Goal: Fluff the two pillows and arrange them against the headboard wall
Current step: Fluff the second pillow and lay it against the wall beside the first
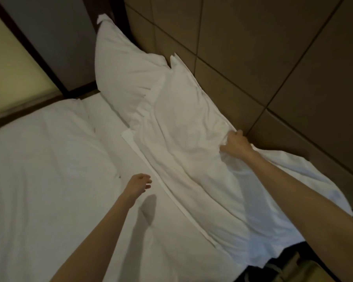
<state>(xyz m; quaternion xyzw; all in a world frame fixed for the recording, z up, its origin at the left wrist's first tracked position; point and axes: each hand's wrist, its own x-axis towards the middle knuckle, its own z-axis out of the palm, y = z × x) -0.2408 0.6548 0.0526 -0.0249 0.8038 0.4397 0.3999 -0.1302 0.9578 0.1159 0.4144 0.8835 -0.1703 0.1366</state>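
Right hand (pixel 234 143) fingers pinch top edge of near pillow (pixel 188 143), beside headboard (pixel 253 58). Left hand (pixel 140 185) empty, fingers loosely apart above sheet (pixel 49 180).

Bring left hand to opposite edge, lift both sides, shake filling even, then lean it up.

Near pillow slumps flat, long axis along headboard. Far pillow (pixel 120 74) upright in corner, tip pointing up.

Left hand (pixel 140 185), right hand (pixel 235 142) – bare forearms, no sleeves, no jewellery
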